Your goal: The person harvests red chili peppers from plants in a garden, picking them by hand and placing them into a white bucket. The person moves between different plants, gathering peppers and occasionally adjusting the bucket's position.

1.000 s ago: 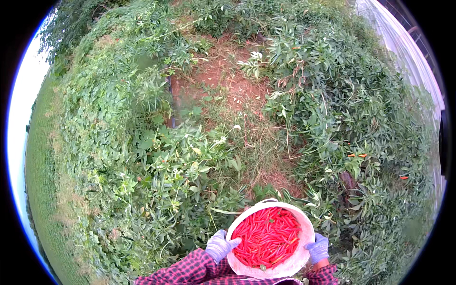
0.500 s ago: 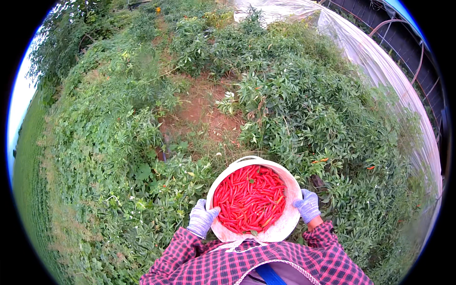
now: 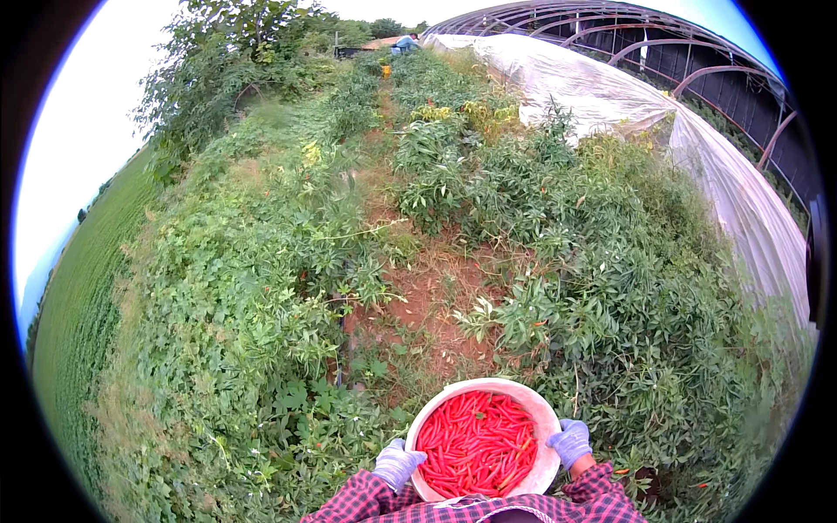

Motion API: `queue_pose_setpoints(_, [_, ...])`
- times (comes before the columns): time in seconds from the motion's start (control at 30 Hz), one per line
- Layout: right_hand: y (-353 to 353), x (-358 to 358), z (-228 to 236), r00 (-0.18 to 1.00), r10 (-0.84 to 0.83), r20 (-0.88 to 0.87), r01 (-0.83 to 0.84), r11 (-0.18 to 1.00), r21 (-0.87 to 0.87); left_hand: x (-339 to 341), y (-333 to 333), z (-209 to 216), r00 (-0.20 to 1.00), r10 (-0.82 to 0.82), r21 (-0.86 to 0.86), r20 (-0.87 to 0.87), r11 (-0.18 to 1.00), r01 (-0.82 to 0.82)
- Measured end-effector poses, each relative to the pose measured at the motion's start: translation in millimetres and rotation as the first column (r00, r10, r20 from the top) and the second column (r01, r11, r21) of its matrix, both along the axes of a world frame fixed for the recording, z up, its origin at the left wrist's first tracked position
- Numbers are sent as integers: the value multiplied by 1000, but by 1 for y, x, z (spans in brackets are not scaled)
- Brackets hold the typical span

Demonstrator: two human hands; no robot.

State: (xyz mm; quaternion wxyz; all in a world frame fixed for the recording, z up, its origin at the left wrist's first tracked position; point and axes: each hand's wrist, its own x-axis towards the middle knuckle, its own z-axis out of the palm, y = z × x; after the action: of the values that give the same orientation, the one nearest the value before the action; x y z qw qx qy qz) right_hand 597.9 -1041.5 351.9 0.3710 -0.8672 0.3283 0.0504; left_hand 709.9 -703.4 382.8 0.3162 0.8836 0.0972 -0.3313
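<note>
A white bucket [image 3: 549,417] is held in front of my body, its mouth facing up. Red chili peppers [image 3: 478,443] fill it close to the rim, with a bit of green leaf among them. My left hand [image 3: 398,463], in a pale purple-white glove, grips the bucket's left side, thumb over the rim. On the opposite side my right hand [image 3: 570,442], gloved alike, clasps the rim with its thumb inside the edge. The fingers of both hands are partly hidden behind the bucket wall.
A reddish dirt path [image 3: 436,301] runs ahead between leafy pepper plants [image 3: 610,288] on the right and dense greenery [image 3: 218,305] on the left. White plastic sheeting [image 3: 602,91] and an arched greenhouse frame [image 3: 697,78] border the right. Far ahead a person [image 3: 404,44] bends beside the plants.
The view has tilted up, bringing in the sky, the greenhouse arches and the distant person. The bucket and both hands sit lower in the picture, still in the same hold.
</note>
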Motion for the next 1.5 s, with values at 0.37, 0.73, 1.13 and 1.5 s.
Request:
queue_pose_setpoints(0.37, [11,258,17,971,237,-21,-238,962,-133,159,27,-61,950,308,-279,49,918,-283])
queue_pose_setpoints(0.73, [71,453,-4,893,413,-177,-438,889,-134,294,77,-73,741,611,-482,-280,578,-658])
queue_pose_setpoints(1.13, [22,595,-83,894,397,-208,-412,910,-36,460,42,-130,783,570,-426,-248,662,-616])
queue_pose_setpoints(1.5, [-111,734,-218,930,218,-295,-223,975,17,662,-93,-264,854,432,-278,-290,816,-507])
